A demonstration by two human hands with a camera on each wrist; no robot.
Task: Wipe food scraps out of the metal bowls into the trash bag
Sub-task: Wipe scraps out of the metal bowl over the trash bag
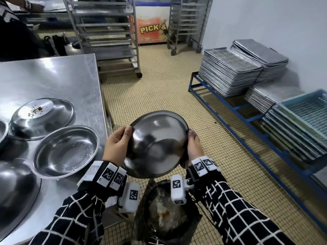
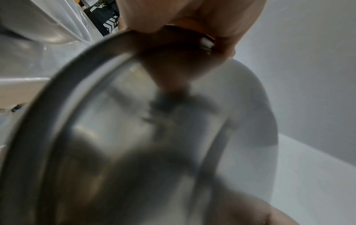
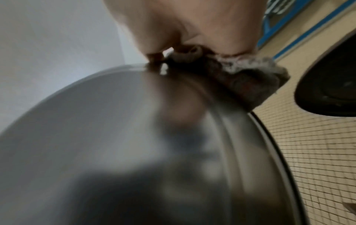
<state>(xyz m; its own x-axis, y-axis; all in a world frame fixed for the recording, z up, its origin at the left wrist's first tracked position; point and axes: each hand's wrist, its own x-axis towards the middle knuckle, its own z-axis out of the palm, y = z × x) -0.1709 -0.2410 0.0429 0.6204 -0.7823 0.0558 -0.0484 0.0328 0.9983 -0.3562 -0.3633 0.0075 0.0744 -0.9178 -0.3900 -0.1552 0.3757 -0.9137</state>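
In the head view, a person held a metal bowl (image 1: 157, 144) in the air just off the worktop's (image 1: 53, 75) right edge, tilted with its outer side toward the camera, directly above the open trash bag (image 1: 164, 214) on the tiled floor (image 1: 159, 89). The left hand (image 1: 117, 145) gripped the bowl's left rim, thumb over the outer side. The right hand (image 1: 193, 145) clasped the right rim, with something dark pinched at its fingertips. On the worktop near its right edge lay an empty bowl (image 1: 66, 152); behind it sat an upturned bowl with crumbs (image 1: 41, 118) on its base, and another upturned bowl (image 1: 16, 190) filled the near left corner. Stacked baking trays (image 1: 230, 75) rested on a blue rack (image 1: 230, 106) by the right wall, with wheeled shelving (image 1: 106, 32) beyond the worktop.

In the left wrist view, blurred, the bowl (image 2: 146, 144) filled most of the picture, and the fingers (image 2: 192, 22) curled over its rim at the top.

In the right wrist view, the fingers (image 3: 192, 27) pinched a grey-brown cloth (image 3: 240, 79) against the bowl's (image 3: 115, 137) rim, so this hand grasped both cloth and rim. The floor (image 3: 308, 152) showed at the right.
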